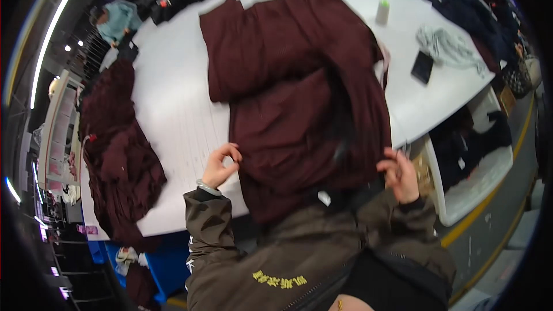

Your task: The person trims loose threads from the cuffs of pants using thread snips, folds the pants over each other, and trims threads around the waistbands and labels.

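Observation:
A large maroon garment [276,132] lies on the white table [178,115] in front of me, part of it folded over and its lower end at the table's near edge. At its left edge is my left hand [222,167], thumb and fingers bent with a gap between them, a pale bracelet at the wrist. My right hand [399,174] is by the garment's lower right edge with its fingers curled. A thin greyish thing sticks out beside those fingers, too small to name. A white tag [324,198] shows near the garment's bottom.
More maroon garments [118,150] are heaped along the left edge. At right lie a dark phone [422,67], a light grey cloth [446,47], a small bottle [382,11] and dark clothing [469,14]. A white bin [489,175] holds dark clothes. A person [118,20] is at the far left.

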### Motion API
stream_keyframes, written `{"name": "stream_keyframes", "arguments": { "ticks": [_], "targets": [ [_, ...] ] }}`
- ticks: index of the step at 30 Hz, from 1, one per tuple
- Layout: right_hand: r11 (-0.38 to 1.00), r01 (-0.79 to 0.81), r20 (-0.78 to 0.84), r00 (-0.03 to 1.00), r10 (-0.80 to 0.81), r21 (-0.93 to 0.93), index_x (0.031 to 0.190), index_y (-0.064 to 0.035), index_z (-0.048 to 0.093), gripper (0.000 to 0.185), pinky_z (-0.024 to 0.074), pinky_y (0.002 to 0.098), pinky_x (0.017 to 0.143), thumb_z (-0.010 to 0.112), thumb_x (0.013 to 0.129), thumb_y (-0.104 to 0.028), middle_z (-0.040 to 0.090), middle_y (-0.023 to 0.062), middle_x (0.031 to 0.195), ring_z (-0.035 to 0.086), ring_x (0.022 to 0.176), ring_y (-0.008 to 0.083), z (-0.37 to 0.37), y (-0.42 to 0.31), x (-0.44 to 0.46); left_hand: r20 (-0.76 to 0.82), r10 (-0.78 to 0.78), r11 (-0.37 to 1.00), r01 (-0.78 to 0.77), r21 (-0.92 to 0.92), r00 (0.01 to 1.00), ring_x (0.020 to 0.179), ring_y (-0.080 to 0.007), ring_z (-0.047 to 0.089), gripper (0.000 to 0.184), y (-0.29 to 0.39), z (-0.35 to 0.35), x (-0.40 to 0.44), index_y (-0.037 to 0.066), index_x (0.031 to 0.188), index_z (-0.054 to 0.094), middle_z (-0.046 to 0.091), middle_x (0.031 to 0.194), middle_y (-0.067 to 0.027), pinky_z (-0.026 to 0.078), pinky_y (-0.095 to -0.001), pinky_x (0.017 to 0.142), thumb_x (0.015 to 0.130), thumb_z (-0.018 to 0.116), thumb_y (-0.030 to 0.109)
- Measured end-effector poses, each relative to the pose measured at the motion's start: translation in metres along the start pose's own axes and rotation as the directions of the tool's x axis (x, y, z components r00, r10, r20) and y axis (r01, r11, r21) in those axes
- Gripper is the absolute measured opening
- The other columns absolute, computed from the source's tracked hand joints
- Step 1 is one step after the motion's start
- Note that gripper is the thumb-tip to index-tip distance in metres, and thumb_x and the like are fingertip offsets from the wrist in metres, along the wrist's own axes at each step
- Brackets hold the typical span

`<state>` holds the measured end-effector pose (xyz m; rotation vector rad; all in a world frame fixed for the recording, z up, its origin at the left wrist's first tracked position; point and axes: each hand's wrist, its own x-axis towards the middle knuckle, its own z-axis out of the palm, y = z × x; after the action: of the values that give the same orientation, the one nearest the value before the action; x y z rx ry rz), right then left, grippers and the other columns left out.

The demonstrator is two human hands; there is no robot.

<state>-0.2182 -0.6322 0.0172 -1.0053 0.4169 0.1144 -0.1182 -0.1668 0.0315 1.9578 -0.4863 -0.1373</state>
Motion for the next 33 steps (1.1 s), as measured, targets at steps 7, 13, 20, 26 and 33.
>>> {"name": "stream_keyframes", "arguments": {
  "ticks": [7, 13, 20, 26, 33],
  "targets": [
    [0.971, 0.232, -0.116, 0.967, -0.225, 0.056, 0.128, -0.0076, 0.051, 0.041, 0.046, 0.0241, 0.068, 0.057, 0.091, -0.023, 0.065, 0.013, 0.106, 0.059, 0.075, 0.0154, 0.001, 0.047, -0.019, -0.202, 0.17, 0.93, -0.089, 0.356, 0.964, 0.084, -0.0231, 0.056, 0.035, 0.075, 0.083, -0.079, 0.004, 0.097, 0.06, 0.055, 0.106, -0.0125, 0.046, -0.0308, 0.076, 0.065, 0.074, 0.011],
    [0.631, 0.553, 0.196, 0.815, -0.545, -0.543, 0.122, -0.0041, 0.058, 0.046, 0.0471, 0.026, 0.079, 0.065, 0.077, 0.002, 0.064, 0.0108, 0.11, 0.061, 0.089, 0.0195, -0.025, 0.038, -0.039, -0.206, 0.018, 0.823, 0.102, 0.558, 0.978, 0.079, -0.0225, 0.056, 0.034, 0.065, 0.12, -0.092, 0.003, 0.104, 0.063, 0.054, 0.11, -0.0114, 0.047, -0.0303, 0.07, 0.07, 0.068, 0.003],
    [0.558, 0.474, 0.244, 0.865, -0.438, -0.681, 0.102, -0.0012, 0.068, 0.033, 0.0487, 0.0233, 0.073, 0.066, 0.07, 0.007, 0.068, 0.0087, 0.095, 0.062, 0.079, 0.0175, -0.018, -0.002, -0.027, -0.332, 0.017, 0.982, 0.047, 0.185, 0.943, 0.093, -0.0267, 0.058, 0.022, 0.055, 0.091, -0.077, -0.001, 0.098, 0.066, 0.061, 0.107, -0.0132, 0.046, -0.03, 0.083, 0.078, 0.059, -0.003],
    [0.47, 0.634, 0.395, 0.763, -0.512, -0.615, 0.094, -0.0037, 0.068, 0.018, 0.0489, 0.0246, 0.068, 0.071, 0.076, -0.007, 0.07, 0.0037, 0.086, 0.062, 0.071, 0.0143, -0.001, -0.019, 0.011, -0.306, -0.064, 0.989, 0.02, -0.145, 0.95, 0.095, -0.0201, 0.057, 0.026, 0.013, 0.058, -0.05, -0.003, 0.111, 0.06, 0.061, 0.107, -0.0105, 0.043, -0.0283, 0.09, 0.095, 0.041, 0.007],
    [0.277, 0.52, 0.328, 0.787, -0.522, -0.808, 0.086, -0.0047, 0.066, 0.025, 0.043, 0.0305, 0.06, 0.068, 0.078, -0.029, 0.065, 0.0046, 0.071, 0.056, 0.06, 0.0229, 0.011, 0.013, 0.115, -0.534, -0.563, 0.824, 0.376, -0.424, 0.631, 0.081, -0.0255, 0.057, 0.037, -0.082, 0.057, -0.015, -0.002, 0.119, 0.058, 0.062, 0.09, -0.0167, 0.047, -0.0308, 0.077, 0.089, 0.055, 0.02]
  ]
}}
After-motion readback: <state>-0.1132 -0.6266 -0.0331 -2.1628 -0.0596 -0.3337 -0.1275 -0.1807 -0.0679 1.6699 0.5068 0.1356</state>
